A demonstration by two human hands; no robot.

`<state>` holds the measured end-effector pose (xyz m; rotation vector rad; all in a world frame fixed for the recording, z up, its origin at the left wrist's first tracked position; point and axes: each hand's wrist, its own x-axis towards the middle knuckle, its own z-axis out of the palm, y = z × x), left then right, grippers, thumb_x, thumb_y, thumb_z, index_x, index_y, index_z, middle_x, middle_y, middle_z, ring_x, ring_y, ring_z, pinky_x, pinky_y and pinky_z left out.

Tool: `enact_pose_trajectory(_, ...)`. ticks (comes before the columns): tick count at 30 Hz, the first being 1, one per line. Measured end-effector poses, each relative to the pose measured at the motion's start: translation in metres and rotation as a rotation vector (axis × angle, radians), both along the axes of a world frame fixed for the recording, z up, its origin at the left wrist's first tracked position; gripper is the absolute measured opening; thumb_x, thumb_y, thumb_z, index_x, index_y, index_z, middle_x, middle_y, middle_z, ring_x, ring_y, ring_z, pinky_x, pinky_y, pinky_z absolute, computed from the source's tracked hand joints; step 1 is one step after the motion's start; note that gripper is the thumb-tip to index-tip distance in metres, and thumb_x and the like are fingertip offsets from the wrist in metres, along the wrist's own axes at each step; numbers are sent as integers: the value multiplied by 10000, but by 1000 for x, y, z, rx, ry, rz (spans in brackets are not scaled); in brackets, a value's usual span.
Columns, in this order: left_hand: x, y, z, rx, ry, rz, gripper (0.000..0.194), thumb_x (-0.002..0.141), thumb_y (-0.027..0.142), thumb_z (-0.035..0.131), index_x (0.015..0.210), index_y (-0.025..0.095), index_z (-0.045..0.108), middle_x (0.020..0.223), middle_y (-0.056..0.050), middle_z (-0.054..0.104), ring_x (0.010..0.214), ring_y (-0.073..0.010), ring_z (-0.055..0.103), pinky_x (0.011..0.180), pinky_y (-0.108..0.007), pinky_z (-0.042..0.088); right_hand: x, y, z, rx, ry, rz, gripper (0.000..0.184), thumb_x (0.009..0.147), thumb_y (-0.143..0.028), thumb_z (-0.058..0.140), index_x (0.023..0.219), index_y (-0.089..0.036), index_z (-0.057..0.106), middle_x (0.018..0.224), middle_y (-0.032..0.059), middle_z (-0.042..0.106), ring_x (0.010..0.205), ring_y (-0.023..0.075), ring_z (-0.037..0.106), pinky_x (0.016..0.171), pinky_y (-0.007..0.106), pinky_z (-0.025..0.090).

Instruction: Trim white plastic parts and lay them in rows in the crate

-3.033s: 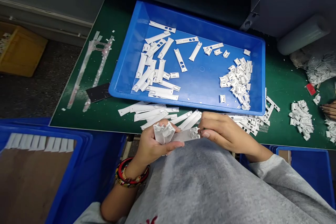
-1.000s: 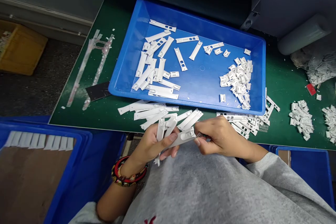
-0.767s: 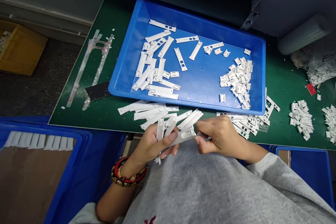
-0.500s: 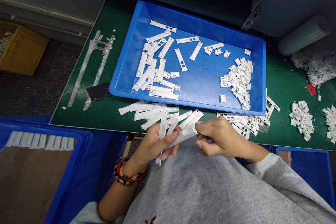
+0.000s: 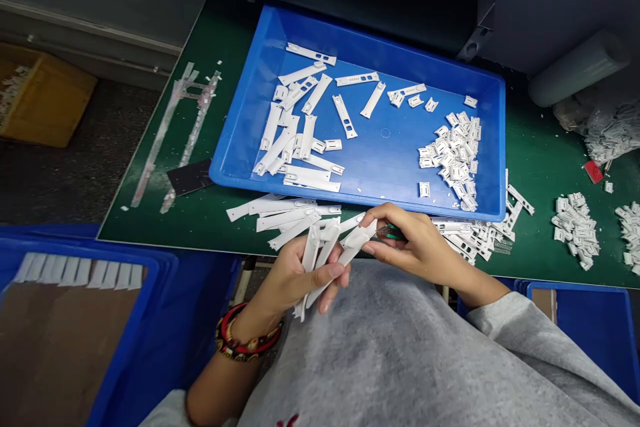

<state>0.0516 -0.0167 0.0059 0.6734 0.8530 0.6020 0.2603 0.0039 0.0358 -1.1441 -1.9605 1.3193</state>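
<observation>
My left hand (image 5: 290, 283) is closed around several long white plastic strips (image 5: 327, 241), fanned out in front of the grey sweatshirt. My right hand (image 5: 425, 250) pinches the upper right end of one of these strips between thumb and fingers. A small thin tool with a green part (image 5: 391, 232) shows inside the right hand; its kind is mostly hidden by the fingers. Just beyond the hands, more white strips (image 5: 287, 221) lie in a loose pile along the table's near edge.
A blue tray (image 5: 320, 192) holds scattered white strips and a heap of small white clips (image 5: 457, 153). On the green table (image 5: 540, 227) are more white pieces (image 5: 575, 230) and a black plate (image 5: 190, 177). Blue bins (image 5: 165, 293) stand below at left and right.
My right hand has moved slightly up and left, its fingers now on the strip's end. That strip has turned more upright, and the green part of the tool has come into view.
</observation>
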Motion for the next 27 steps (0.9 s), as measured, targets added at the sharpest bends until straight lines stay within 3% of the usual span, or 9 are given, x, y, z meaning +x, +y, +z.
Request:
enact_pose_trajectory(6,4,-4,12,49,110,-67,384,802,481,646,944,141,537,662,-69,721,374,-164,616,331,-218,435,2,3,-4,-15,-69,-32,220,921,-410,567,914,-192,539,782,-1,589,591,89,468,532,199,344)
enact_pose_trajectory(12,-1,-8,4,24,208,43,298,761,432,691,851,169,583,471,30,611,264,-112,480,275,-197,362,7,7,-3,-20,-41,128,146,937,-306,497,834,-201,491,722,-30,522,585,92,437,552,201,330)
enact_pose_trajectory(16,-2,-7,4,60,239,57,269,753,407,702,829,164,616,466,27,602,274,-114,485,289,-199,365,7,8,0,22,-59,202,146,931,-248,449,793,-201,465,649,-47,462,560,97,416,557,214,300)
enact_pose_trajectory(23,2,-7,18,218,378,106,125,762,287,679,781,168,647,489,25,623,311,-106,499,338,-207,389,4,8,0,33,-85,225,200,933,-281,428,747,-207,414,621,-49,417,545,99,402,544,225,269)
enact_pose_trajectory(27,3,-7,18,323,434,123,87,772,256,654,781,171,671,508,24,638,324,-105,509,342,-205,393,5,7,-2,40,-90,216,233,944,-310,419,735,-210,395,607,-54,393,531,96,380,537,224,263)
